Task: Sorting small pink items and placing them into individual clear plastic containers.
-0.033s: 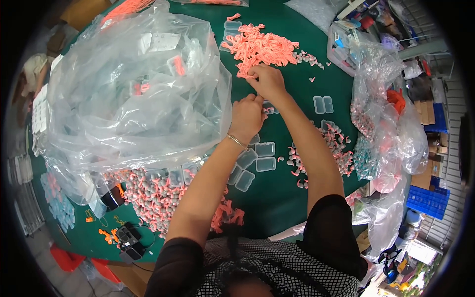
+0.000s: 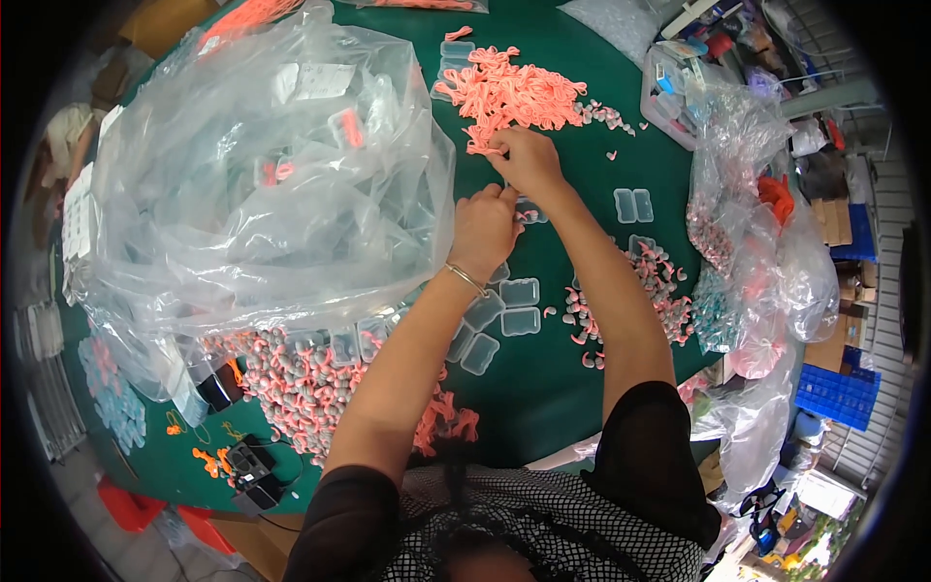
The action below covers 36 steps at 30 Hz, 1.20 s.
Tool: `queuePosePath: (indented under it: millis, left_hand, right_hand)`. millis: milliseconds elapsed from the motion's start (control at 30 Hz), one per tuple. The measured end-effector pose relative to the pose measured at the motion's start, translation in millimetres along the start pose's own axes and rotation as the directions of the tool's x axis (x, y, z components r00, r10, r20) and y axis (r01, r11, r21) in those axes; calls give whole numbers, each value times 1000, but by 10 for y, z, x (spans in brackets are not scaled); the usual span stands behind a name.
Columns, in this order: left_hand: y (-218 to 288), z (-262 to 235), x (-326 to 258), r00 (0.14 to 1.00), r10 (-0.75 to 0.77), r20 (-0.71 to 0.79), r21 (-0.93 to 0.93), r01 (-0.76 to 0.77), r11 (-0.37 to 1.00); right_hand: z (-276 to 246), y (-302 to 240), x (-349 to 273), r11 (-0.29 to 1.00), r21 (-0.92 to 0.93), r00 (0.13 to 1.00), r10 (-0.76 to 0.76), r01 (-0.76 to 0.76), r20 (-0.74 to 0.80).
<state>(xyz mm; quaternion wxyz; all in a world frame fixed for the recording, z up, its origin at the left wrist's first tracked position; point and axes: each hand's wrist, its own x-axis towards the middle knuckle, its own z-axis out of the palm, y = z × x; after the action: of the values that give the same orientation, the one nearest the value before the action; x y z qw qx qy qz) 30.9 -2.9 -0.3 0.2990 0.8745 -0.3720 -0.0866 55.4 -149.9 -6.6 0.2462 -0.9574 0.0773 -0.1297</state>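
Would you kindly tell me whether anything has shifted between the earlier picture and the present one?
Nothing has visibly changed. The left hand and right hand remain together at the near edge of the pink cord pile, fingering a small piece between them. The big clear bag, the empty clear cases and the green table lie as before.

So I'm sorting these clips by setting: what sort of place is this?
Probably a small packing workshop: a green table heaped with small pink pieces, empty clear cases, and a big clear bag of filled ones. Both hands work by the pile.
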Motion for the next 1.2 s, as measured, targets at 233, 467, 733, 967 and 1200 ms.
queuePosePath:
  millis: [233, 467, 733, 967, 1200]
  left_hand:
    - [-52, -22, -42, 998, 1, -62, -69, -5, 998]
    - [-49, -13, -3, 999, -24, -24, -109, 22, 994]
    - [-77, -25, -15, 1000, -16, -26, -114, 13, 993]
    - [-81, -20, -3, 1000, -1, 0, -109, 1, 994]
    - [-22, -37, -23, 999, 8, -53, -45, -10, 999]
  right_hand:
    - [-494, 216, -484, 886, 409, 974, 173, -218, 146]
    - [-462, 273, -871, 951, 293, 995, -98, 104, -36]
    - [-455, 134, -824, 962, -30, 962, -271, 271, -15]
    - [-413, 283, -601, 992, 93, 996, -87, 87, -8]
    - [-526, 225, -770, 946, 254, 973, -223, 201, 57]
